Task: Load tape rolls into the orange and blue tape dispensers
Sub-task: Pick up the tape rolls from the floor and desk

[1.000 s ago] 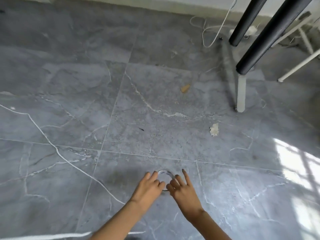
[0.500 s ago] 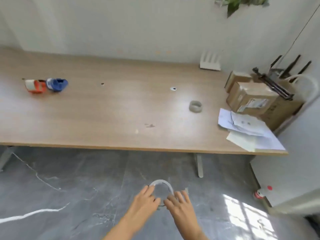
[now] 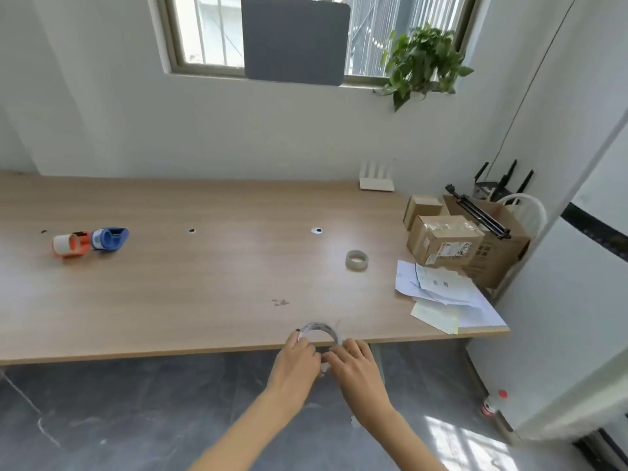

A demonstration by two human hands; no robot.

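Note:
A clear tape roll (image 3: 318, 329) is held up in front of the near edge of the wooden table (image 3: 204, 283). My left hand (image 3: 297, 360) grips its left side and my right hand (image 3: 353, 363) grips its right side; its lower part is hidden by my fingers. The orange tape dispenser (image 3: 69, 245) lies at the table's far left, with the blue tape dispenser (image 3: 109, 238) touching its right side. A second tape roll (image 3: 356, 260) lies flat on the table toward the right.
Cardboard boxes (image 3: 448, 244) and loose papers (image 3: 441, 297) fill the table's right end. A white router (image 3: 376, 180) stands at the back edge. A potted plant (image 3: 421, 62) hangs by the window. Grey tile floor lies below the table's near edge.
The view has swung up from the floor to the table and window. Both hands lifted the clear tape roll off the floor to table-edge height.

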